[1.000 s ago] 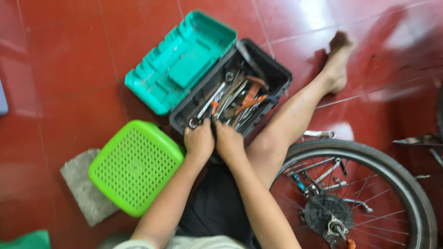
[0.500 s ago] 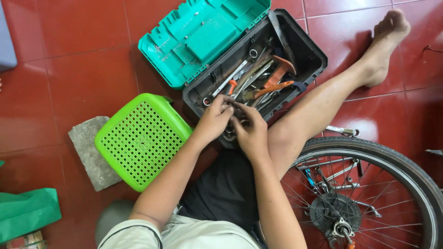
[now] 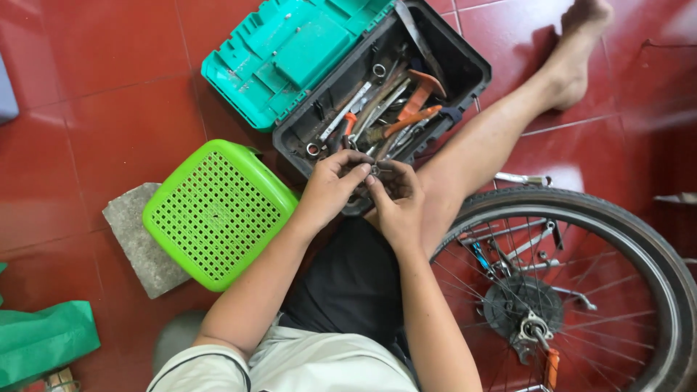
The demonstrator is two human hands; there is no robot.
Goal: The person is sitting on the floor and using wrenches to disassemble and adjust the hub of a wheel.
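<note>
the person sat on the red tiled floor (image 3: 109, 109) with the open toolbox (image 3: 465, 69) just ahead of the lap, so both hands could work at its near edge without stretching. the left hand (image 3: 330, 189) and the right hand (image 3: 396, 199) met just in front of that edge. their fingertips pinched one small metal part (image 3: 375, 170) between them, the grip of each hand closed on it. the part was too small to identify. holding it from both sides kept it steady and close above the box.

the toolbox held wrenches (image 3: 348, 109) and orange-handled pliers (image 3: 414, 116) lying loose. its teal lid (image 3: 290, 51) was folded back, away from the person. a green perforated stool (image 3: 218, 214) stood just beside the left forearm, partly over a grey stone slab (image 3: 138, 239). a bicycle wheel (image 3: 581, 290) lay on the right, near the right elbow, with the bare leg (image 3: 501, 138) stretched between wheel and toolbox. a green bag (image 3: 43, 341) lay at the lower left.

compared with the view half a second earlier, both hands had drawn back from among the tools to the near edge and closed together. the toolbox, stool and wheel kept their places.
</note>
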